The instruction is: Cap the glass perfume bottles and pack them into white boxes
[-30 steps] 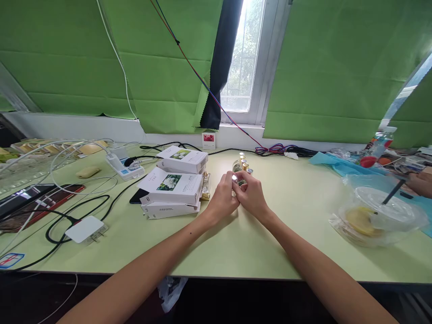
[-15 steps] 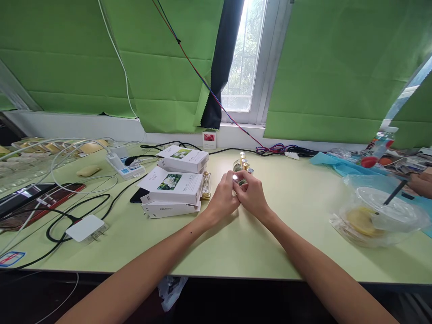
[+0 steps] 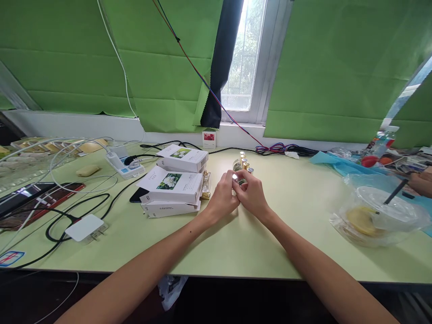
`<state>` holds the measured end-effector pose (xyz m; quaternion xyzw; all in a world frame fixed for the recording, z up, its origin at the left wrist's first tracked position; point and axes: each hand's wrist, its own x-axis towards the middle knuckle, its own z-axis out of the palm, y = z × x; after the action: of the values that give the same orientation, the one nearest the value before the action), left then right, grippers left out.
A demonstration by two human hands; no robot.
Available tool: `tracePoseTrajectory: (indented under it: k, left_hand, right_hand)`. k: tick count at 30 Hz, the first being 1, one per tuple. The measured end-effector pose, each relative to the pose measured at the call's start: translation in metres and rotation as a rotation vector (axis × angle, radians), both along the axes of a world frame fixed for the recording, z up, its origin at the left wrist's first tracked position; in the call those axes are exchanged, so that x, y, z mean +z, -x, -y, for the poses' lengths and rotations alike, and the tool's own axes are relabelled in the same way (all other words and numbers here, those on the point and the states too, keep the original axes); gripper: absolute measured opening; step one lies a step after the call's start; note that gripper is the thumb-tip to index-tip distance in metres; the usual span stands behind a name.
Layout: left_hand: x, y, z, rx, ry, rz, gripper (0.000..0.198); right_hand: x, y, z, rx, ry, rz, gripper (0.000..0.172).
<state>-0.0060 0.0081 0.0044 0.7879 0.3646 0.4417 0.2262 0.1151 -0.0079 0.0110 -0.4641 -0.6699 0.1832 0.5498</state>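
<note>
My left hand [image 3: 222,198] and my right hand [image 3: 251,192] meet above the table, fingers closed round one small perfume bottle [image 3: 235,177]. Only its shiny silvery cap shows between the fingertips; the hands hide the rest. Just behind them stand several small glass perfume bottles [image 3: 242,157] with gold and silver caps, partly covered by my fingers. Left of my left hand, more glass bottles [image 3: 206,184] with gold parts sit against a stack of white boxes [image 3: 178,186] printed with a white flower. A second white box pile [image 3: 185,157] lies behind that stack.
At left are a power strip [image 3: 124,167], a white charger [image 3: 87,228], phones [image 3: 37,202] and looping cables. On the right stand a bagged drink cup [image 3: 378,216] and a plastic bottle [image 3: 380,146]. Another person's hand [image 3: 421,182] shows at the right edge.
My hands keep almost the same grip and position round the bottle. The view has shifted very slightly; nothing else has visibly moved.
</note>
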Motion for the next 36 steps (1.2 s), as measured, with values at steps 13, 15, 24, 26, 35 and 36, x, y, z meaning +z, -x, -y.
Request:
tracePoseTrajectory:
  k: [13, 15, 24, 26, 35, 36]
  left_hand:
    - [-0.0003, 0.0004, -0.0006, -0.001, -0.034, 0.001, 0.031]
    - [-0.0005, 0.0004, -0.0011, -0.002, -0.044, 0.005, 0.03]
    - [0.0001, 0.0008, -0.0012, 0.01, -0.037, -0.021, 0.03]
    - [0.001, 0.0004, -0.0008, 0.01, -0.037, -0.016, 0.027]
    - [0.0026, 0.0003, -0.0012, 0.015, -0.041, -0.031, 0.024]
    - [0.0024, 0.0003, -0.0013, 0.014, -0.042, -0.032, 0.025]
  right_hand:
    - [0.0, -0.0002, -0.0003, -0.007, 0.012, 0.009, 0.011]
    - [0.0004, -0.0005, 0.0, -0.01, 0.019, 0.011, 0.012]
    - [0.0015, -0.0001, 0.0001, -0.003, 0.017, 0.012, 0.011]
    - [0.0009, -0.0004, 0.0003, -0.001, 0.018, 0.012, 0.011]
    - [0.0008, -0.0014, 0.0006, -0.007, 0.017, 0.037, 0.01]
    - [0.0009, -0.0014, 0.0006, -0.009, 0.015, 0.038, 0.01]
